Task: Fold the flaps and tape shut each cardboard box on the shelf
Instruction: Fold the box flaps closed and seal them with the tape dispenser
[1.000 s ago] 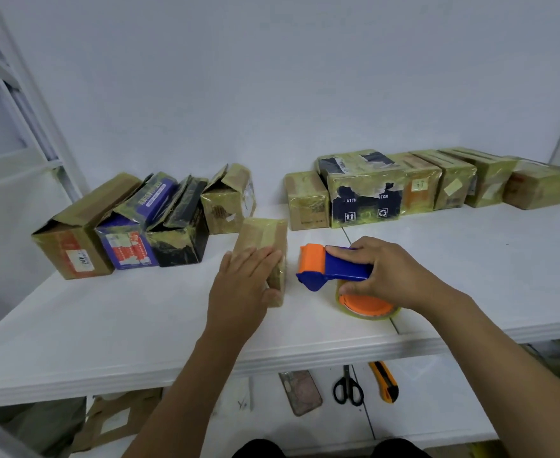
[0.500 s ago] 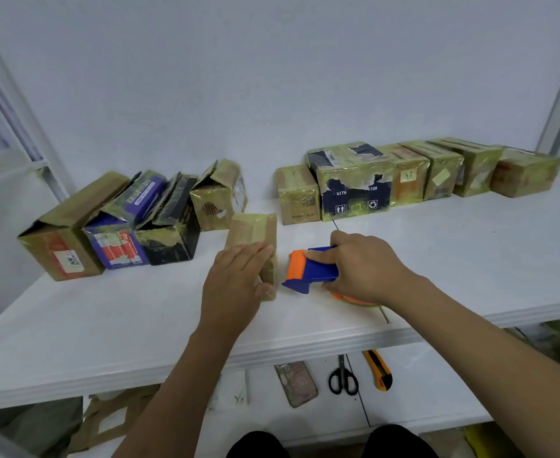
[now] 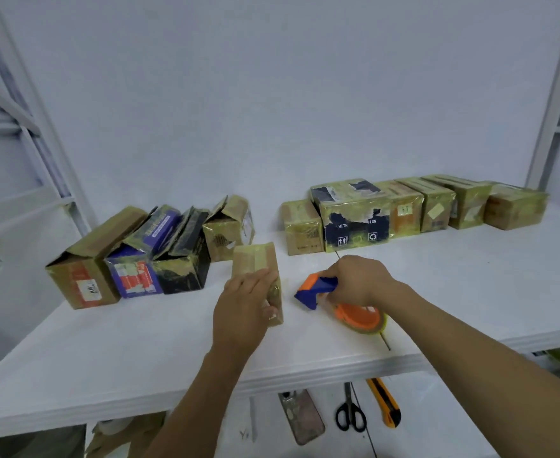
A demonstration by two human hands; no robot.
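Note:
A small brown cardboard box point(image 3: 255, 261) with tape along its top stands on the white shelf point(image 3: 140, 342). My left hand point(image 3: 244, 309) lies flat over its near end and grips it. Just to its right, my right hand point(image 3: 359, 279) grips a blue and orange tape dispenser point(image 3: 318, 289) whose roll point(image 3: 359, 319) rests on the shelf. At the back left stand several boxes with open flaps point(image 3: 133, 256). A row of several taped boxes point(image 3: 404, 209) lines the back right.
Below the shelf edge, on a lower board, lie a phone point(image 3: 303, 418), black scissors point(image 3: 349, 413) and a yellow box cutter point(image 3: 386, 408). White shelf posts rise at the far left point(image 3: 24, 104) and far right point(image 3: 556, 94). A white wall stands behind.
My right hand has tilted the dispenser, nose down towards the shelf, and drawn it slightly away from the small box. My left hand stays on the box.

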